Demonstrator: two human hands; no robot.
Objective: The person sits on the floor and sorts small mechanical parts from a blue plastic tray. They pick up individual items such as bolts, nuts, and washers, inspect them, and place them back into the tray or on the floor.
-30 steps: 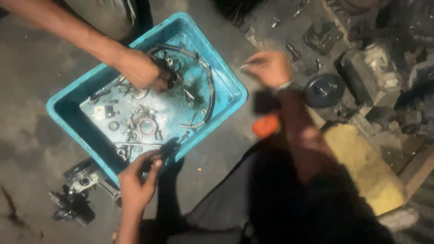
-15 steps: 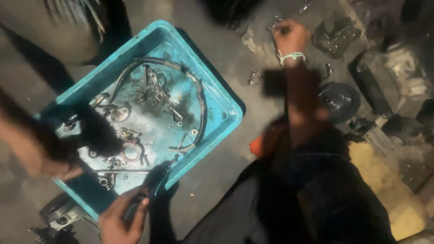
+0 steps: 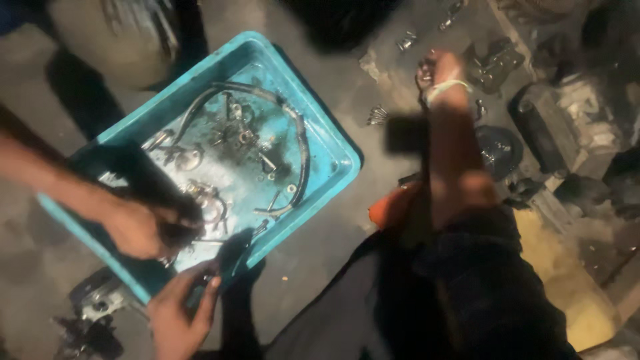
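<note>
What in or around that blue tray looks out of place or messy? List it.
The blue tray sits skewed on the floor, its greasy bottom strewn with loose metal parts and a bent hose. More small parts lie scattered outside it. Nothing looks clearly broken.

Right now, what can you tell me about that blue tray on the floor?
The tray is a shallow, rectangular tub of turquoise plastic with rounded corners and a raised rim, set at a slant on the grimy floor. Its bottom is smeared with dark oil and strewn with small metal parts, bolts and a long curved tube. The person's left hand is at its near rim, and another person's hand reaches in from the left.
</note>
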